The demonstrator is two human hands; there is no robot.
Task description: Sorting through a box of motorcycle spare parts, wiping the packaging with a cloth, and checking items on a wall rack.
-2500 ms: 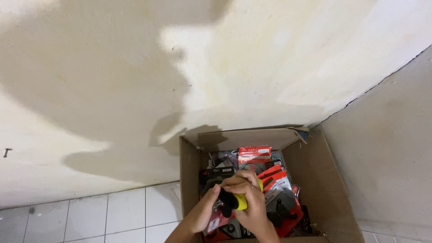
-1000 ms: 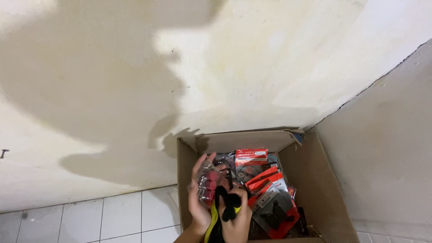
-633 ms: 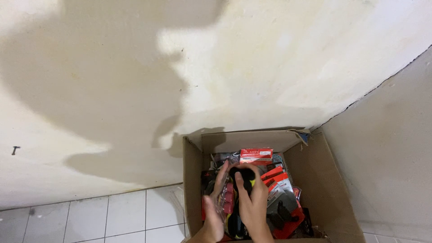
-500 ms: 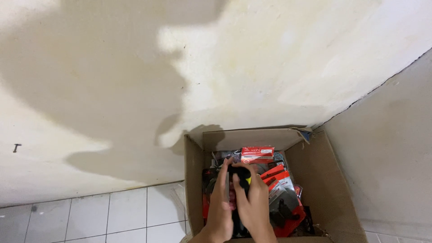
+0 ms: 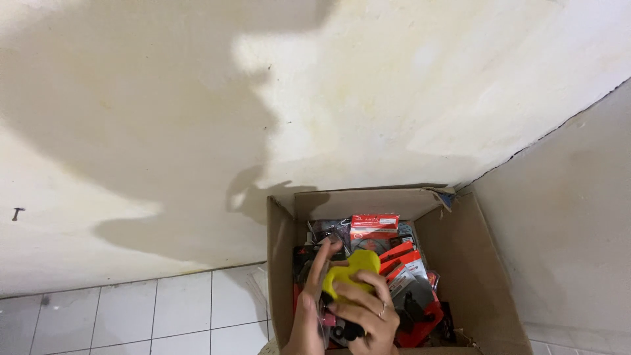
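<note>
Over an open brown cardboard box (image 5: 460, 263) of red-carded packets (image 5: 411, 279), the right hand (image 5: 365, 315) gripped a yellow rounded plastic object (image 5: 351, 271) firmly; the left hand (image 5: 312, 309) steadied it, fingers spread. Lifting straight avoided snagging packets.

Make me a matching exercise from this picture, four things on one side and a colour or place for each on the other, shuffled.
Things:
1. cardboard box
2. object gripped by the right hand
3. nail
4. floor tiles

Descriptions:
A. yellow
B. stuck in the wall at far left
C. brown, open-topped, in the room's corner
D. white, lower left

Pairs: 1-C, 2-A, 3-B, 4-D
</note>
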